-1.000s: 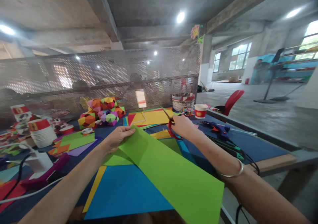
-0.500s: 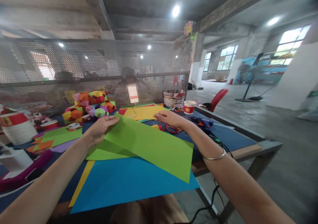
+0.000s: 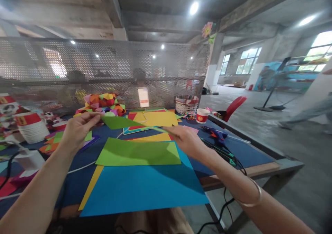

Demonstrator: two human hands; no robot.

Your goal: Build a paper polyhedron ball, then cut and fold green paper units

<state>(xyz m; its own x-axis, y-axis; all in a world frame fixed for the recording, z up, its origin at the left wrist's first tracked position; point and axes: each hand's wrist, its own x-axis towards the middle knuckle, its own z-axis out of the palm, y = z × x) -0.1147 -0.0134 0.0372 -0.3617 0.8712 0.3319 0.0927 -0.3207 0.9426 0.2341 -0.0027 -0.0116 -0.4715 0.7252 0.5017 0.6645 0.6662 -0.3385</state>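
Note:
A strip of green paper (image 3: 118, 122) is held up above the table, bent and seen nearly edge-on. My left hand (image 3: 79, 130) pinches its left end between thumb and fingers. At the other end, my right hand (image 3: 188, 140), a bangle on its wrist, has its fingers closed on the paper's edge. Below them a second green paper (image 3: 137, 154) lies flat across a large blue sheet (image 3: 142, 189). A yellow sheet (image 3: 90, 189) sticks out from under the blue one on the left.
Stacked coloured paper (image 3: 160, 118), a woven basket (image 3: 186, 104), a paper cup (image 3: 202, 115) and a glue gun (image 3: 218, 134) lie beyond. Folded paper balls (image 3: 103, 102), stacked cups (image 3: 32, 128) and a white adapter (image 3: 31, 161) are left. A mesh partition (image 3: 166, 64) stands behind; people are beyond it.
The upper green strip has been raised and tilted, uncovering the lower green paper. My right hand has moved down to its right end and closed there. The view has shifted slightly left.

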